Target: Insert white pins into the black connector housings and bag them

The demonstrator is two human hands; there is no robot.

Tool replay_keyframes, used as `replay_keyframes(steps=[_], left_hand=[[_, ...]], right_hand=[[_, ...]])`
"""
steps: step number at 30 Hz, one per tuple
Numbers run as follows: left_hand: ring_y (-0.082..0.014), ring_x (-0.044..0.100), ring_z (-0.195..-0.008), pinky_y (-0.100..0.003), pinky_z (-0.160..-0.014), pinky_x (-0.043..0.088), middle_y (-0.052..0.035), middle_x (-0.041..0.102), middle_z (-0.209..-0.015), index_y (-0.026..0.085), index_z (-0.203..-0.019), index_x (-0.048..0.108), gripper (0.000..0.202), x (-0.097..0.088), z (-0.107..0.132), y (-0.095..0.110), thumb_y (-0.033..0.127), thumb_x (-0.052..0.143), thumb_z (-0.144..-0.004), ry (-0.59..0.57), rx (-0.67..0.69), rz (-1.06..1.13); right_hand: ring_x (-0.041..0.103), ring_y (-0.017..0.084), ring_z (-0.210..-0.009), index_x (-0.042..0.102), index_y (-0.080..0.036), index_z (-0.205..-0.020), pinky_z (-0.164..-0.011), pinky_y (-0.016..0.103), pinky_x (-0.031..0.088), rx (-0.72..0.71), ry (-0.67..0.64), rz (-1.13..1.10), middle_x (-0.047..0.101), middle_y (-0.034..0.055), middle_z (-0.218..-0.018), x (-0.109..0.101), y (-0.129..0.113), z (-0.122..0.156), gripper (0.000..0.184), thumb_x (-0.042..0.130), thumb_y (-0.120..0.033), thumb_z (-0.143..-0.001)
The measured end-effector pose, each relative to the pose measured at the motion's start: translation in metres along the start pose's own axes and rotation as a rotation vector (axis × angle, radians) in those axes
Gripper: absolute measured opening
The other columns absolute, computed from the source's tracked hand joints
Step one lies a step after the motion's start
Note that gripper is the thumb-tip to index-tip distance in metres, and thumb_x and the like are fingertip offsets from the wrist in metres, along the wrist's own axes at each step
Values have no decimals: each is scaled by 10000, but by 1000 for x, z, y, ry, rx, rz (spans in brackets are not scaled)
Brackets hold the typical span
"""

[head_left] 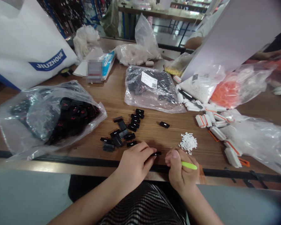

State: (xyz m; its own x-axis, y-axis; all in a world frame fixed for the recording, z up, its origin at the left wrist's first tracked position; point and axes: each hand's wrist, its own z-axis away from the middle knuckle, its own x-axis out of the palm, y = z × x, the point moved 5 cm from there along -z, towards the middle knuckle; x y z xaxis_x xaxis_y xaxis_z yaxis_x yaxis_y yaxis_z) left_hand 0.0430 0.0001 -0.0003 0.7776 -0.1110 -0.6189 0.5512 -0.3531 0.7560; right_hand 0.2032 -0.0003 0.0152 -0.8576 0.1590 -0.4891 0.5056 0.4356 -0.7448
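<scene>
Near the table's front edge, my left hand [137, 161] pinches a small black plastic connector housing [157, 153]; its fingers cover part of it. Just to the right, my right hand [184, 170] is closed around a tool with a yellow-green handle [189, 165], whose working end is hidden by the fingers. Behind my right hand lies a pile of tiny white plastic pieces [188, 142]. Several loose black connector housings [123, 133] are scattered beyond my left hand. One more black housing [164, 124] lies apart, farther back in the middle.
A clear bag of black parts [77, 117] lies open on the left, and a labelled bag [152, 90] at the back centre. White-and-orange parts [219, 129] crowd the right beside clear bags [259, 140]. A white JIUZHOUE bag [21, 40] stands back left.
</scene>
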Motion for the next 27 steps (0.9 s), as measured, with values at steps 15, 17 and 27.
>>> replay_keyframes(steps=[15,17,27], left_hand=[[-193,681,-845,-359,-785,572,-36,687,-962,187,-1088,700,172,-1,0,1,159,613,-943,14,12,2],[-192,681,-840,-360,-784,572,-35,687,-962,186,-1089,701,172,-1,0,1,160,615,-942,17,11,6],[-192,684,-842,-354,-780,575,-37,687,-959,185,-1080,702,166,-1,-1,1,159,623,-936,21,12,-8]], right_hand=[[553,94,-522,587,-188,-701,-529,259,410,66,105,-55,561,-20,-584,-2,3,4,340,443,-190,-1009],[552,92,-529,590,-188,-713,-533,256,413,65,103,-62,561,-22,-593,-2,3,4,326,445,-176,-1005],[530,75,-530,556,-190,-712,-536,243,383,-20,47,3,548,-39,-611,-1,-6,1,303,442,-137,-988]])
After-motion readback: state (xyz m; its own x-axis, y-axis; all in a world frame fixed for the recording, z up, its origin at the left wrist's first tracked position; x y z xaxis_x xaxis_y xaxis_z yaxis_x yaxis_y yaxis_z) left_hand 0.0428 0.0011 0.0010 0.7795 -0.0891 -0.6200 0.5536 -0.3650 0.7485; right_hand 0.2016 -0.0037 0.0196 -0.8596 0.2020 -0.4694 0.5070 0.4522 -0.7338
